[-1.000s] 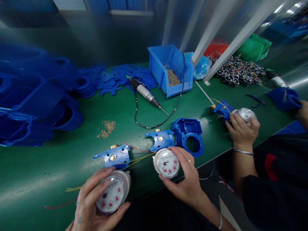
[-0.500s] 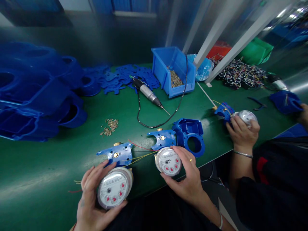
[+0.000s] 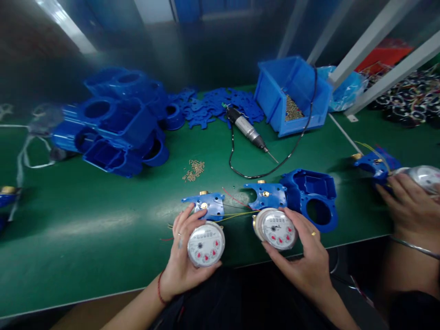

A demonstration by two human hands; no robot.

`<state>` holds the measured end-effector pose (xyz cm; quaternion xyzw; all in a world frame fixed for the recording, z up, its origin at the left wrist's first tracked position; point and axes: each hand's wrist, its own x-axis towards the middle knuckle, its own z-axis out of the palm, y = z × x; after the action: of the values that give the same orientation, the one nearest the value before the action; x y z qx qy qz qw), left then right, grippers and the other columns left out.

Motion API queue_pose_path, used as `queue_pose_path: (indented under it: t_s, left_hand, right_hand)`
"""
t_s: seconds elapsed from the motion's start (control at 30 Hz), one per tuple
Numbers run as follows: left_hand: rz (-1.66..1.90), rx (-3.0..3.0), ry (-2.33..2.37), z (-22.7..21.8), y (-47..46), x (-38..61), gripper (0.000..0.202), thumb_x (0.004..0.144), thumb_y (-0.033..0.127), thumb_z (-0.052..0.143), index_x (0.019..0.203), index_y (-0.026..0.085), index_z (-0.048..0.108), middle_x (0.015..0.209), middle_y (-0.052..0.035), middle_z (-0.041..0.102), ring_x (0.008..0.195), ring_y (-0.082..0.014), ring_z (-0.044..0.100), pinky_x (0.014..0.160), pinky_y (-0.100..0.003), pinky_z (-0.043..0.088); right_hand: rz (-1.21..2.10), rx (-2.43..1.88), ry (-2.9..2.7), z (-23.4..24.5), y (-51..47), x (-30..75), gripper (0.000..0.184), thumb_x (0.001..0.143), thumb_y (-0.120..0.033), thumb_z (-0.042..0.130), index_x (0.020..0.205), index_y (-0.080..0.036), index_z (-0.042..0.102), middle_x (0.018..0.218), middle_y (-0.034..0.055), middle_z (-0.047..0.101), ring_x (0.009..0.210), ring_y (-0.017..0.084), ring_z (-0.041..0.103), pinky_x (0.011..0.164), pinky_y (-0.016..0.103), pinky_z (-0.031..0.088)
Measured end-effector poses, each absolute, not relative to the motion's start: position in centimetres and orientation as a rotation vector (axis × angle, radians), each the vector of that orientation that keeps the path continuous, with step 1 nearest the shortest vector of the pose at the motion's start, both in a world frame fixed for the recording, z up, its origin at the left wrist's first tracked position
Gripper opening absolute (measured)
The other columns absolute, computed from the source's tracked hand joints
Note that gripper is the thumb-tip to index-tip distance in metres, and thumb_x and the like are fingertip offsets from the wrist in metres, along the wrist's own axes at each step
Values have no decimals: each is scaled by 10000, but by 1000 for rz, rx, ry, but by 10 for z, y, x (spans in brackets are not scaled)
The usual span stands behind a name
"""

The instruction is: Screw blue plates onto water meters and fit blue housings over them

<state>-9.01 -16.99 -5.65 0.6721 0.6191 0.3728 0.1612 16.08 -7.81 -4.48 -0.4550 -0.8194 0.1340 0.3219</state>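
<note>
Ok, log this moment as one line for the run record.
left hand: holds left meter dial | right hand: holds right meter dial | blue housing: beside right dial | screwdriver: lying on table

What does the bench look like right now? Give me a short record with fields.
left hand: grips a round dial meter, face up
right hand: grips a second dial meter
behind meters: two blue plates, wires attached
blue housing: right of the plates, open side up
electric screwdriver: lying on green table
screw bin: back right
co-worker's hand: far right, on another meter
</note>
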Motion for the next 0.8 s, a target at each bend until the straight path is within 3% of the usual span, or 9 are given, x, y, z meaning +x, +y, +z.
queue_pose_path:
  t_s: [0.4,0.63,0.8]
  left_hand:
    - [1063,1903,1780,-52,-165,-88,619,704,377,687,1223,186,408,1253,-167,533,1348,-386,299,1050,-629,255]
    - [1119,1907,1697,-66,-173,-95,578,740,363,676,1232,176,437,1270,-176,516,1312,-373,358,989,-564,411]
    - [1158,1933,1683,-102,-175,-110,554,761,368,639,1257,226,439,1275,-161,533,1268,-368,435,979,-560,436]
  right_hand:
    - [326,-1209,-2181,-44,-78,161,623,812,-450,655,1321,-146,464,1170,156,595,1053,348,563,888,515,446]
    - [393,-1190,-2197,-37,-83,165,613,870,-474,547,1356,-130,399,1240,165,547,1136,340,511,896,515,457]
    - [335,-1334,-1941,-31,-73,178,457,893,-341,527,1314,-184,445,1262,127,540,1171,300,503,956,495,442]
